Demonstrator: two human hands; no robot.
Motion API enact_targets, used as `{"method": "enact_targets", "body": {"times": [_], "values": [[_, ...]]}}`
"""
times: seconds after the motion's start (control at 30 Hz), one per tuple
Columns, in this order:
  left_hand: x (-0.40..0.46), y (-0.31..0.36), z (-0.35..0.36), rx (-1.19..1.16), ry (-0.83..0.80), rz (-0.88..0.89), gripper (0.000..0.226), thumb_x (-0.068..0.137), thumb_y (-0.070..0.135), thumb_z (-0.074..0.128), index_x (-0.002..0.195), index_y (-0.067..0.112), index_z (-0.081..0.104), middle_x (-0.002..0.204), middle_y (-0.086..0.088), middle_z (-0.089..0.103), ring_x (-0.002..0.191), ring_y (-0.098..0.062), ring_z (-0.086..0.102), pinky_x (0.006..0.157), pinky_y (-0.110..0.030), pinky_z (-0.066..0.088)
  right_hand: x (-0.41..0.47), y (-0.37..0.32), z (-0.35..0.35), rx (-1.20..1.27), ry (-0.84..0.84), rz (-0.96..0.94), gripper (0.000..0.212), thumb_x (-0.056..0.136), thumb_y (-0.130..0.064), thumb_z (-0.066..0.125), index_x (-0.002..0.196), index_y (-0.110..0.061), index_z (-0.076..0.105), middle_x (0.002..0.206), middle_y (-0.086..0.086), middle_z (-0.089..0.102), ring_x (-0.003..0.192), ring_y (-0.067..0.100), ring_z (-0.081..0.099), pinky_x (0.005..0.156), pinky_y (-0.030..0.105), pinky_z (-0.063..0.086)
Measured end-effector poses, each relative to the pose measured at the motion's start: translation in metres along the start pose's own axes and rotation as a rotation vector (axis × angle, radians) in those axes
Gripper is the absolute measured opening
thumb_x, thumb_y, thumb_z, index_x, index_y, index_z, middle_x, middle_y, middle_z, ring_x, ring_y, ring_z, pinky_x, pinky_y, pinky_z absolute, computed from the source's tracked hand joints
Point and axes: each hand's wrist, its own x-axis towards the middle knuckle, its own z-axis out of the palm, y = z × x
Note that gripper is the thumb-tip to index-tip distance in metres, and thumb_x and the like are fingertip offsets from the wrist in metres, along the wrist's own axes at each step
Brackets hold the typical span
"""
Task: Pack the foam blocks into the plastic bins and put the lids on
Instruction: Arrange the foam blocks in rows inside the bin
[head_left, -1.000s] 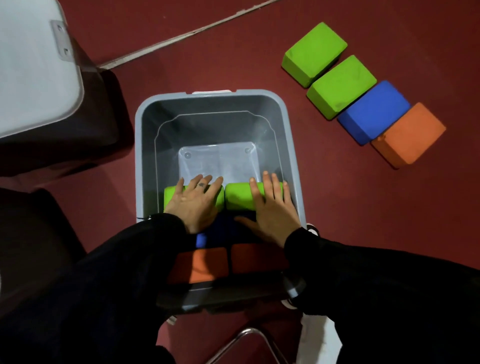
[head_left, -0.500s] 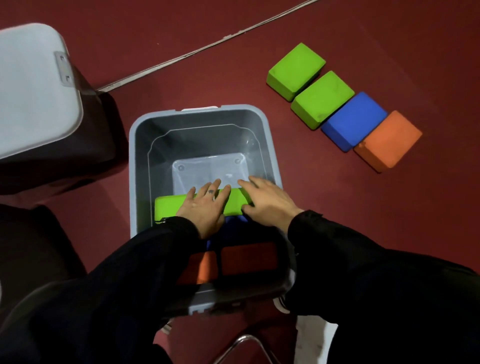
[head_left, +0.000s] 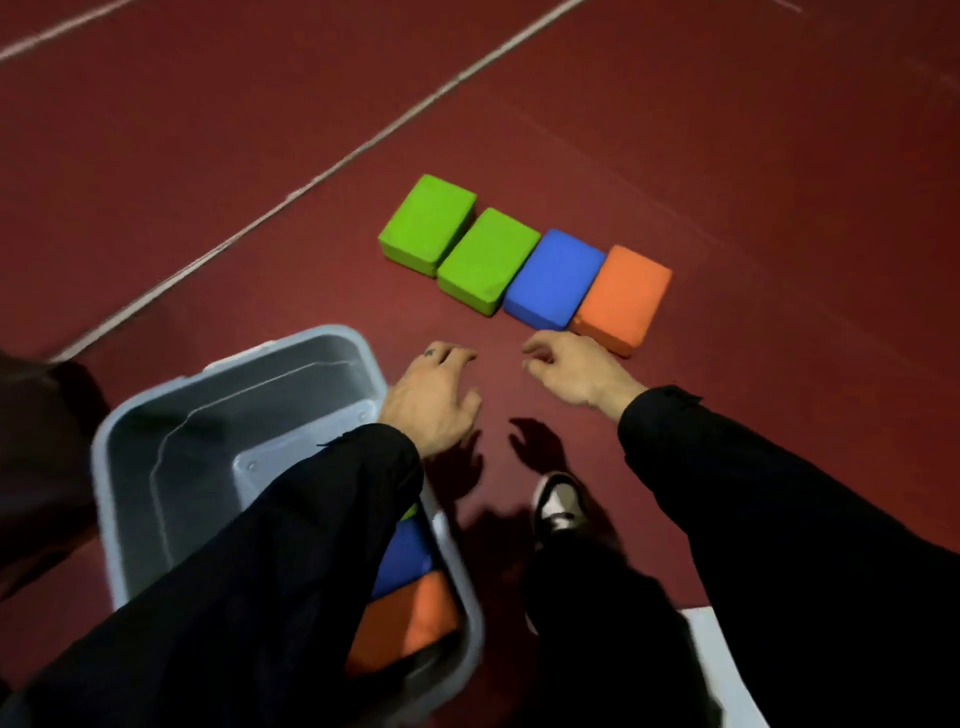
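Fingers of both hands are loosely curled and hold nothing. The left hand hangs above the dark red floor, just past the right rim of the grey plastic bin, its knuckles toward the row of blocks. The right hand hangs beside it, fingertips near the close ends of the blue and orange blocks; whether they touch is unclear. Both arms are in black sleeves.

Four foam blocks lie flat on the floor in a tight row, side touching side. In order from left to right: a green block, a second green block, a blue block and an orange block. The row slants down toward the right. Each block's long axis crosses the row, running from the near left to the far right.

The bin sits on the floor at the lower left, open, with no lid on it. Its long axis tilts from the near right to the far left. At its near end, partly hidden by the left sleeve, lie a packed blue block and a packed orange block, with a sliver of green just beyond them. The far part of the bin shows bare grey bottom.

A white painted line crosses the floor diagonally beyond the blocks. A black and white shoe stands on the floor below the hands.
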Motion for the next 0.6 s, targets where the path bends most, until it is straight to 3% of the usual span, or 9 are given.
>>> {"method": "enact_targets", "body": {"times": [0.1,0.23,0.33,0.43,0.47,0.53,0.6], "values": [[0.073,0.021,0.023,-0.093,-0.096,-0.042,0.053,0.091,0.030,0.055,0.141,0.015,0.048,0.141,-0.009,0.046,0.127,-0.030,0.050,0.104,-0.042,0.043,0.027,0.066,0.002,0.249,0.125,0.237,0.034,0.097,-0.029,0.060,0.130,-0.022,0.065,0.125,0.001,0.069,0.118,0.023,0.063,0.095,0.029,0.046],[0.180,0.031,0.059,-0.278,-0.168,-0.193,0.051,0.093,0.024,0.058,0.142,0.012,0.049,0.141,-0.012,0.048,0.124,-0.028,0.053,0.104,-0.036,0.041,0.101,0.144,0.006,0.608,0.252,0.594,0.034,0.096,-0.026,0.059,0.129,-0.021,0.061,0.103,-0.001,0.070,0.092,0.019,0.067,0.082,0.027,0.045],[0.238,0.024,0.096,-0.374,-0.220,-0.345,0.051,0.093,0.025,0.060,0.141,0.012,0.051,0.141,-0.012,0.050,0.119,-0.026,0.058,0.102,-0.039,0.046,0.151,0.190,0.020,0.813,0.384,0.769,0.043,0.093,-0.028,0.063,0.134,-0.017,0.057,0.119,0.005,0.066,0.105,0.026,0.063,0.095,0.036,0.051],[0.286,0.016,0.134,-0.494,-0.247,-0.481,0.059,0.087,0.036,0.063,0.139,0.009,0.054,0.138,-0.010,0.057,0.118,-0.023,0.060,0.099,-0.037,0.048,0.187,0.229,0.033,1.017,0.493,0.913,0.061,0.092,-0.027,0.067,0.144,-0.005,0.044,0.130,0.011,0.059,0.107,0.026,0.058,0.091,0.035,0.048],[0.301,0.015,0.147,-0.526,-0.242,-0.505,0.060,0.082,0.040,0.060,0.133,0.007,0.058,0.130,-0.010,0.062,0.112,-0.022,0.062,0.094,-0.035,0.048,0.199,0.243,0.036,1.066,0.533,0.951,0.071,0.089,-0.031,0.070,0.146,-0.002,0.040,0.136,0.014,0.057,0.113,0.028,0.058,0.095,0.036,0.048],[0.327,0.015,0.171,-0.576,-0.200,-0.543,0.039,0.080,0.039,0.060,0.104,0.009,0.065,0.097,-0.006,0.067,0.084,-0.016,0.061,0.077,-0.029,0.042,0.217,0.270,0.044,1.125,0.564,1.017,0.087,0.085,-0.042,0.076,0.150,0.000,0.035,0.143,0.014,0.053,0.125,0.030,0.056,0.105,0.041,0.047],[0.351,0.007,0.200,-0.609,-0.116,-0.589,0.028,0.075,0.038,0.062,0.082,0.011,0.058,0.074,-0.004,0.060,0.063,-0.012,0.053,0.067,-0.029,0.037,0.230,0.288,0.050,1.169,0.580,1.057,0.083,0.086,-0.048,0.077,0.145,0.000,0.042,0.137,0.010,0.056,0.123,0.028,0.056,0.105,0.038,0.045]]}}
